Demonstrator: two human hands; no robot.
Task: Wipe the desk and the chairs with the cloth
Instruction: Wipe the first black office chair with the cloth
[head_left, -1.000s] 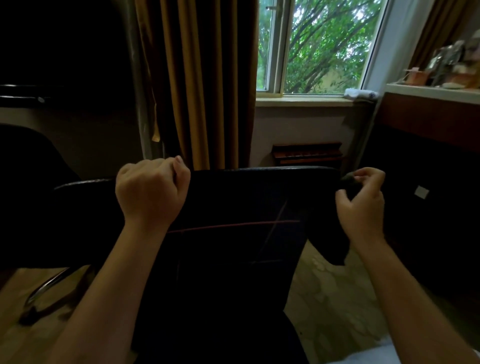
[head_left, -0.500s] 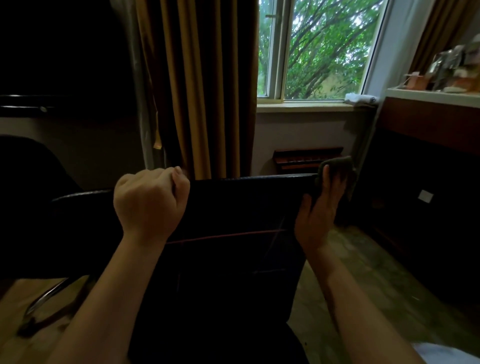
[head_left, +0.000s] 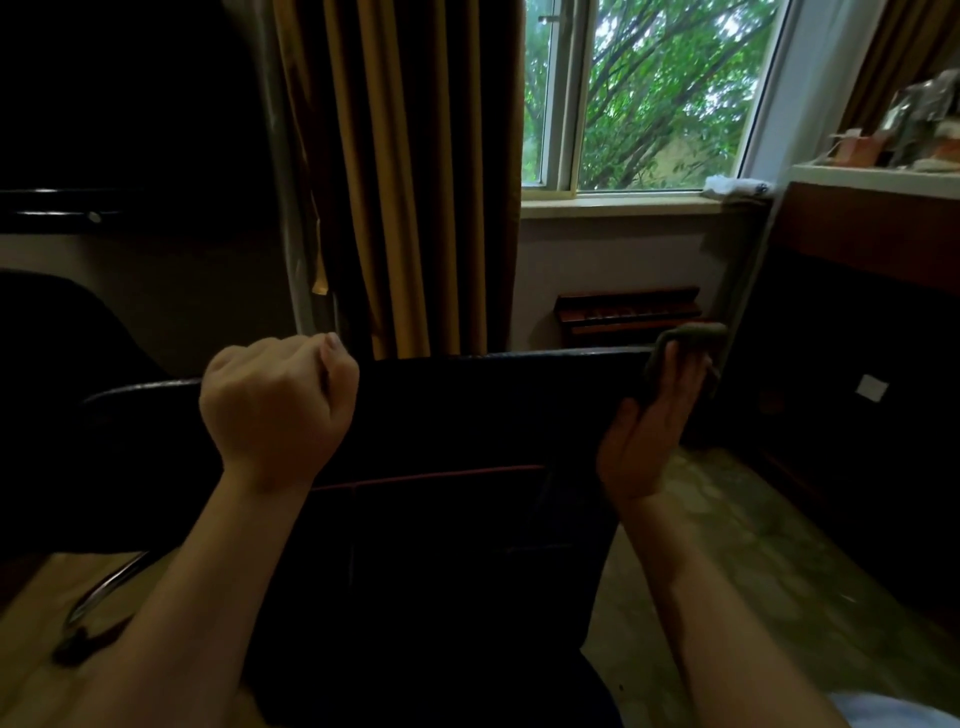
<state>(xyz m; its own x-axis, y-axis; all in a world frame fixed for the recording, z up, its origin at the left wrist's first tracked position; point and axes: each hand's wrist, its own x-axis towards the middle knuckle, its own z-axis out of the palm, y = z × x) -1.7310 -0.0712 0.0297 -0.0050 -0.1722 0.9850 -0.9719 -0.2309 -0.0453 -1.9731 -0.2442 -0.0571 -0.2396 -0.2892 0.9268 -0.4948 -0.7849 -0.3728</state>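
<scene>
A black chair (head_left: 467, 415) stands right in front of me, its backrest facing me with a thin red seam across it. My left hand (head_left: 275, 405) grips the top edge of the backrest near its left end, fingers curled over it. My right hand (head_left: 649, 426) presses a dark grey-green cloth (head_left: 691, 340) against the backrest's top right corner, fingers straight and pointing up. The cloth is bunched over the corner.
A second dark chair (head_left: 62, 332) sits at the left. Brown curtains (head_left: 395, 171) and a window (head_left: 649, 93) are behind. A dark wooden cabinet (head_left: 857, 291) with items on top stands at the right. Patterned floor (head_left: 727, 545) lies to the right of the chair.
My right hand went from holding the hanging cloth beside the chair to pressing it flat on the backrest's top right corner. The left hand kept its grip.
</scene>
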